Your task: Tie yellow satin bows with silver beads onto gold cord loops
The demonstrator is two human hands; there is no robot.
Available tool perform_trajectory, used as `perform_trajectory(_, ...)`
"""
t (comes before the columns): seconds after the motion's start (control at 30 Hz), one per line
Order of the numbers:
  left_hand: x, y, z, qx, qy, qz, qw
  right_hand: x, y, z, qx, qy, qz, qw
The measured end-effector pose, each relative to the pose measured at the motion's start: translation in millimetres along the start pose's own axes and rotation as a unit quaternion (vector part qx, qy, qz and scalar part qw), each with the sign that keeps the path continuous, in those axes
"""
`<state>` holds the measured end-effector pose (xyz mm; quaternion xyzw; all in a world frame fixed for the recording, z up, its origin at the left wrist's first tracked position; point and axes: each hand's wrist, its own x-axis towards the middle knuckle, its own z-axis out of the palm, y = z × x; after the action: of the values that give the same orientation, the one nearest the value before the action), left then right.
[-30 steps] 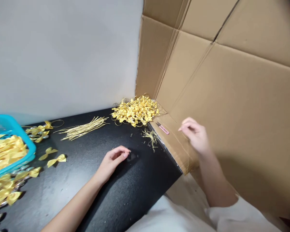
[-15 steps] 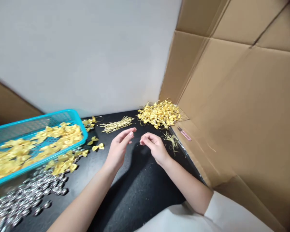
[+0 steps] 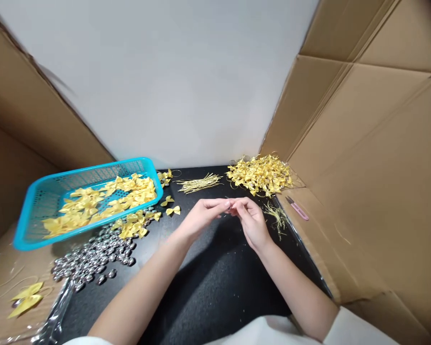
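My left hand [image 3: 207, 216] and my right hand [image 3: 249, 219] meet fingertip to fingertip above the black table [image 3: 215, 287]. Both are closed in a pinch, and whatever sits between the fingertips is too small and hidden to name. Behind them lies a bundle of gold cords [image 3: 201, 183]. A pile of yellow bows with gold loops [image 3: 260, 175] rests at the back right. Left of my left hand are two loose yellow bows, the nearer one [image 3: 173, 210] lying flat. Thin cord scraps [image 3: 277, 218] lie right of my right hand.
A turquoise basket [image 3: 24, 218] of yellow bows stands at the left. Silver beads [image 3: 96, 256] spread before it, with more bows [image 3: 133, 225] on top. Pink thread snips [image 3: 297, 208] lie on cardboard at the right. A bow with a bead [image 3: 28, 299] lies front left. Cardboard walls [image 3: 373, 158] rise at both sides.
My hands have come together; before, they were apart with a gap between the fingertips. The view has swung left, so more of the basket and the front-left bow shows.
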<state>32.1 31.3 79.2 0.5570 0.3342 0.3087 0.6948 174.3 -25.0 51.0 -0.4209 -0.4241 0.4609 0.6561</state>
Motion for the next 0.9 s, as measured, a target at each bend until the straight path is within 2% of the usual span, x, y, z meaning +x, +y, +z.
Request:
perform_trajectory(0.07,0.8,-8.1,9.5,-0.055,0.051,-0.008,0.997,-1.4,0.9,1.1,-0.002,0.003,-0.009,1.0)
perform_trajectory(0.17,0.9,-16.0,18.6,-0.103,0.089,0.015,0.991,-1.1,1.9,4.5,-0.008,0.002,-0.007,1.0)
perform_trajectory(0.3,0.4,-14.0,18.1,-0.158,0.134,0.06,0.976,1.9,-0.5,7.6,-0.007,-0.037,0.063,0.997)
perform_trajectory(0.43,0.0,2.9,2.9,-0.264,0.196,0.06,0.942,0.4,-7.5,-4.3,-0.01,-0.116,0.202,0.972)
perform_trajectory(0.6,-2.9,32.8,-24.0,-0.371,0.261,0.082,0.887,-16.9,-8.0,-35.3,-0.021,-0.151,0.323,0.934)
perform_trajectory(0.73,-8.7,50.6,-42.5,-0.438,0.248,0.105,0.857,-35.9,-0.2,-53.6,-0.027,-0.147,0.36,0.921)
perform_trajectory(0.9,-16.7,59.3,-60.1,-0.447,0.222,0.111,0.86,-53.7,2.6,-61.3,-0.035,-0.133,0.367,0.92)
